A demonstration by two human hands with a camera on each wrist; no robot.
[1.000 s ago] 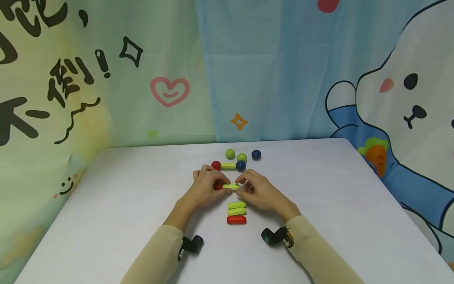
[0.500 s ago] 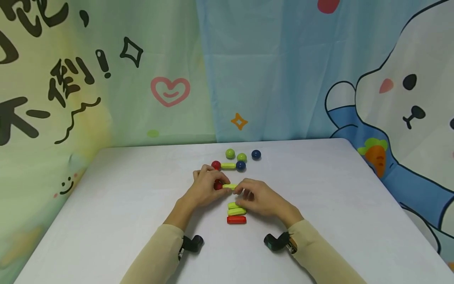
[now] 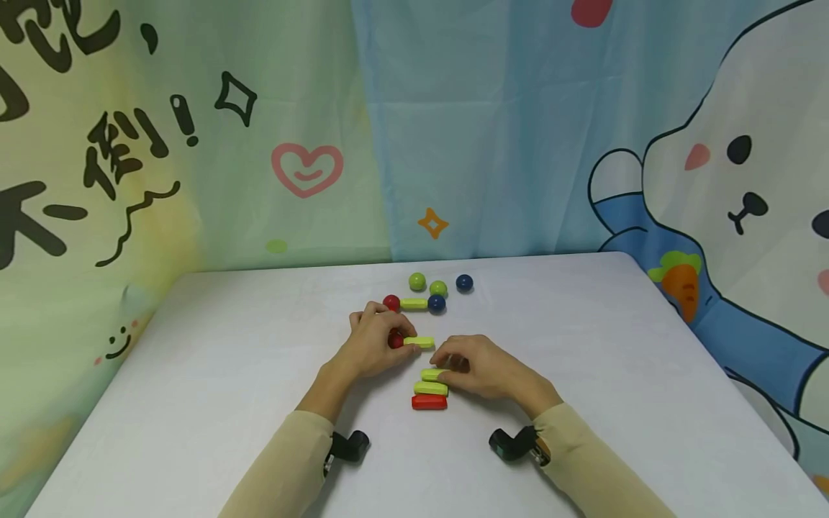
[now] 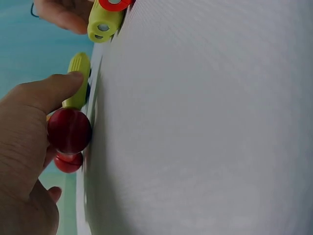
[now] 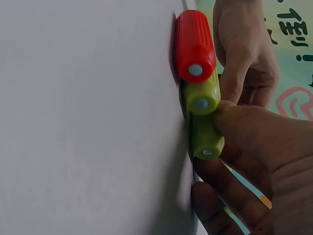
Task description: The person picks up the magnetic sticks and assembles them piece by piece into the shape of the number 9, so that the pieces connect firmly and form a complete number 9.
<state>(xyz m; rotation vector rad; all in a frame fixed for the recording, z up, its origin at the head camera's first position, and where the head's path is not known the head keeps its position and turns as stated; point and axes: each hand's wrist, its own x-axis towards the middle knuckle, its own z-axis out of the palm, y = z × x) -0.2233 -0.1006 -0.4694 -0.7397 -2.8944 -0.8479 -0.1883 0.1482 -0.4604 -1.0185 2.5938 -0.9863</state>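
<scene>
In the head view my left hand (image 3: 376,339) holds a yellow-green magnetic stick (image 3: 424,342) whose left end meets a red ball (image 3: 396,339). The left wrist view shows the thumb lying on that stick (image 4: 77,95), with the red ball (image 4: 69,130) below it. Nearer the front, my right hand (image 3: 488,368) pinches the rearmost loose yellow-green stick (image 3: 432,375) at its right end. Seen from the right wrist, thumb and fingers lie on either side of this stick (image 5: 208,137), which has a grey metal disc in its end.
Another yellow-green stick (image 3: 430,388) and a red stick (image 3: 429,403) lie just in front. Behind the hands, a stick (image 3: 414,304) joins a red ball (image 3: 391,303) and a blue ball (image 3: 437,303). Green balls (image 3: 417,281) and a loose blue ball (image 3: 464,283) sit farther back.
My right hand has left the end of the left hand's stick, come toward the front and taken hold of a loose stick, which has shifted slightly right. The left hand keeps its place.
</scene>
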